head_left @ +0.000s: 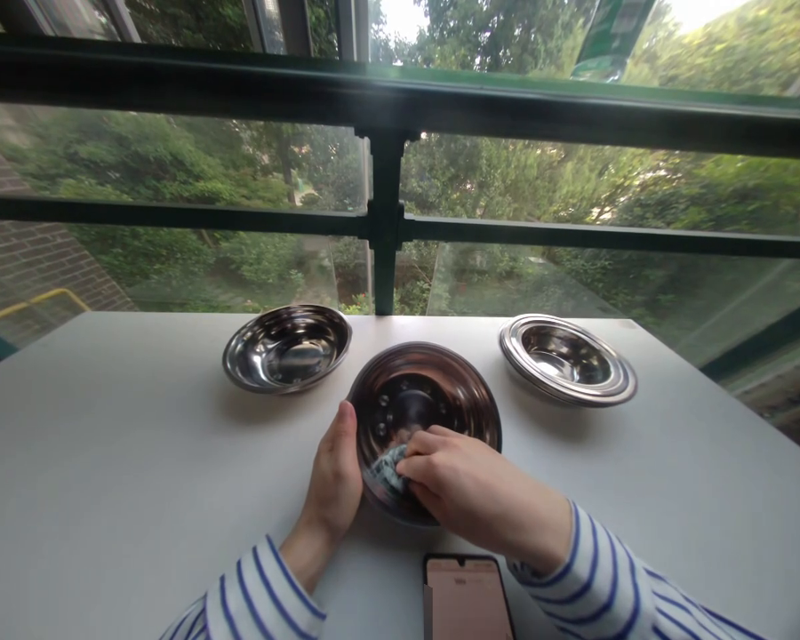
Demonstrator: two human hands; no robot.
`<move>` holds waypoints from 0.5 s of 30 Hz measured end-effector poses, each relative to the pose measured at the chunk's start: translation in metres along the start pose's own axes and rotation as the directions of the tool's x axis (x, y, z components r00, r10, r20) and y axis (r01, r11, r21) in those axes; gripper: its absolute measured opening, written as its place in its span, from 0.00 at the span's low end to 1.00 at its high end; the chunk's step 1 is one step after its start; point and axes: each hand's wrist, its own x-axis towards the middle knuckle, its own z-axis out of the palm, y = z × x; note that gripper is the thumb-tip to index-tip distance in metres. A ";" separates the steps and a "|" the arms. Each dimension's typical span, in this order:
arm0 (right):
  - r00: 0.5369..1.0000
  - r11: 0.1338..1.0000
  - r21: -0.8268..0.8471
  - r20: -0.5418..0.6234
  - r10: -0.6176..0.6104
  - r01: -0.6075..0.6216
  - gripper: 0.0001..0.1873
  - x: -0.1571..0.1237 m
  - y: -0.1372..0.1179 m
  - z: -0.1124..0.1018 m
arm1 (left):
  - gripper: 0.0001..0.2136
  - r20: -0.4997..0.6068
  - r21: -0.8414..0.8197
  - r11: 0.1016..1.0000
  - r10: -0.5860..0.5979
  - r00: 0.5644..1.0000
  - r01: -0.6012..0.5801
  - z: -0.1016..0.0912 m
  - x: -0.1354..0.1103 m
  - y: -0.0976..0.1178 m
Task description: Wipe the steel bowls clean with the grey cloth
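Observation:
A steel bowl [433,391] stands tilted toward me in the middle of the white table [107,462]. My left hand [333,484] grips its near left rim, thumb up along the edge. My right hand [467,489] reaches inside the bowl, fingers closed on a small grey-blue cloth [388,467] pressed against the inner wall. Both sleeves are white with blue stripes.
A second steel bowl [286,348] sits at the back left, and a stack of rimmed steel bowls [566,357] at the back right. A phone [467,597] lies at the table's near edge. Behind the table runs a dark railing with glass [387,222].

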 end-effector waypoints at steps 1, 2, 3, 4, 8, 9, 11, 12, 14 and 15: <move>1.000 1.000 -0.009 -0.022 -0.007 0.007 0.10 0.002 -0.001 0.002 | 0.27 0.003 -0.005 1.000 0.002 1.000 -0.002 0.000 0.001 -0.001; 0.999 1.000 -0.022 -0.046 -0.014 0.013 0.10 0.004 -0.003 0.004 | 0.28 0.007 -0.007 1.000 0.005 1.000 -0.005 0.000 0.001 -0.001; 0.997 0.999 -0.039 -0.070 -0.018 0.016 0.10 0.007 -0.004 0.006 | 0.28 0.011 -0.004 1.000 0.007 1.000 -0.007 0.000 0.002 -0.001; 0.996 0.998 -0.061 -0.090 -0.017 0.011 0.10 0.012 -0.005 0.007 | 0.28 0.017 0.005 1.000 0.006 1.000 -0.006 0.000 0.002 0.000; 0.988 0.982 -0.176 -0.146 0.043 -0.069 0.09 0.035 -0.001 0.002 | 0.28 0.049 0.060 0.998 -0.009 0.999 0.006 0.002 0.003 0.004; 0.983 0.973 -0.200 -0.166 0.082 -0.114 0.08 0.040 0.003 -0.001 | 0.28 0.058 0.063 0.998 -0.009 0.998 0.005 0.002 0.003 0.006; 0.967 0.952 -0.227 -0.200 0.161 -0.206 0.07 0.048 0.013 -0.007 | 0.28 0.053 0.062 0.998 0.002 0.999 -0.005 0.004 0.003 0.007; 0.957 0.941 -0.234 -0.215 0.195 -0.244 0.08 0.050 0.018 -0.010 | 0.28 0.044 0.063 0.998 0.007 0.999 -0.010 0.005 0.003 0.008; 0.942 0.926 -0.238 -0.237 0.236 -0.292 0.10 0.050 0.024 -0.011 | 0.28 0.025 0.061 0.998 0.010 1.000 -0.011 0.007 0.003 0.007; 0.939 0.923 -0.238 -0.241 0.245 -0.302 0.11 0.050 0.026 -0.010 | 0.28 0.020 0.054 0.999 0.008 1.000 -0.009 0.007 0.003 0.006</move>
